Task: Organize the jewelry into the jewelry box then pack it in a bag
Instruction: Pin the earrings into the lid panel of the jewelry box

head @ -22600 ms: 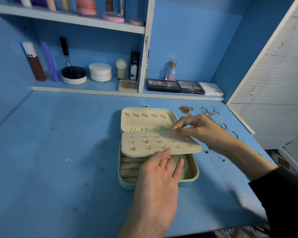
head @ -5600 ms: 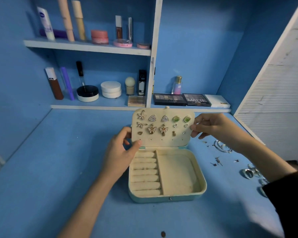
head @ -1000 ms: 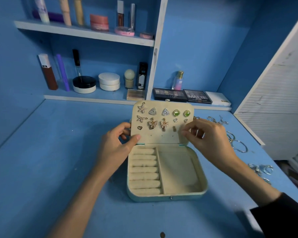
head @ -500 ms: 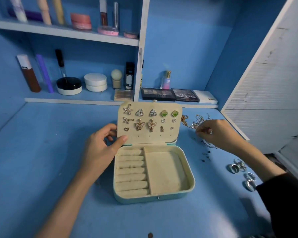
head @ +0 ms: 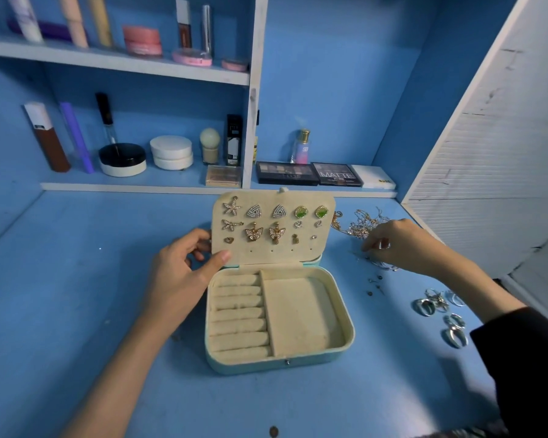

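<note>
A mint jewelry box (head: 279, 363) lies open on the blue table, with cream ring rolls on the left and a bare tray on the right. Its cream earring panel (head: 266, 254) stands upright at the back and carries several earrings. My left hand (head: 184, 273) grips the panel's left edge, thumb on the front. My right hand (head: 399, 245) is to the right of the box, fingers curled down onto loose silver hoops (head: 385, 265) just below a tangle of gold chains (head: 361, 222). Whether it pinches a piece is hidden.
Small studs (head: 375, 284) and several silver rings (head: 437, 306) lie on the table right of the box. Cosmetics and palettes (head: 285, 173) fill the back shelves. A white slatted panel (head: 494, 153) closes the right side. A small brown disc (head: 273, 431) sits near the front edge.
My right hand left the earring panel and moved right to the loose jewelry pile. My left hand keeps holding the panel upright.
</note>
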Demonstrator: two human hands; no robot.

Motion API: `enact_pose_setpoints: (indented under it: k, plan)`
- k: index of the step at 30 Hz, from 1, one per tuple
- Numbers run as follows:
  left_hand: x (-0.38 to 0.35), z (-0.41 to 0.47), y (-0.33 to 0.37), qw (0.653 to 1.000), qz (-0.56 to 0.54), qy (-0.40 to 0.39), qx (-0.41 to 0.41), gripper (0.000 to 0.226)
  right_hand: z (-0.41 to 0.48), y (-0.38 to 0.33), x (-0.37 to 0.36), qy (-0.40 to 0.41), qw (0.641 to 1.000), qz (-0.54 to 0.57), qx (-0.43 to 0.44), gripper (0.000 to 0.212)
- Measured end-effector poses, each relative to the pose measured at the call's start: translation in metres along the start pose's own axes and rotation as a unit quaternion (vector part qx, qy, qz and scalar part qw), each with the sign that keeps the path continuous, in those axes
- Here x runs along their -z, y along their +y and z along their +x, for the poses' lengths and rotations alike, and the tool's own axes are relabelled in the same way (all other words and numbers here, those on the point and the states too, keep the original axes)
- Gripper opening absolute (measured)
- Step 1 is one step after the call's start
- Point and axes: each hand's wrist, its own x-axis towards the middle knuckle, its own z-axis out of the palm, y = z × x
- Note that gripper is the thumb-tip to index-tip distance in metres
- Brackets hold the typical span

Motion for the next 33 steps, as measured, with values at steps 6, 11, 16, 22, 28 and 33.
enact_pose_setpoints:
  k: [6, 11, 16, 22, 28, 33]
  plan:
    - [-0.001, -0.001, 0.001, 1.000, 0.011, 0.009, -0.001, 0.012, -0.004, 0.000, 0.001, -0.019, 1.000, -0.021, 0.003, 0.013]
    - [-0.001, -0.001, 0.002, 1.000, 0.006, 0.009, -0.001, 0.013, -0.004, -0.004, 0.000, -0.014, 0.998, -0.062, 0.001, 0.010]
    - [0.001, -0.003, 0.001, 1.000, 0.009, 0.014, -0.006, 0.012, -0.005, -0.002, -0.001, -0.012, 0.998, -0.062, -0.003, 0.008]
    - [0.003, -0.008, 0.008, 0.992, 0.106, 0.026, -0.057, 0.035, 0.002, 0.006, -0.003, 0.024, 0.999, 0.008, 0.048, 0.009]
    - [0.008, -0.014, 0.009, 0.977, 0.170, 0.019, -0.126, 0.021, 0.011, -0.016, 0.011, 0.030, 0.992, 0.094, 0.077, 0.007]
    - [0.012, -0.015, 0.007, 0.970, 0.176, -0.006, -0.170, 0.015, 0.018, -0.058, 0.029, -0.027, 0.975, 0.177, 0.130, 0.015]
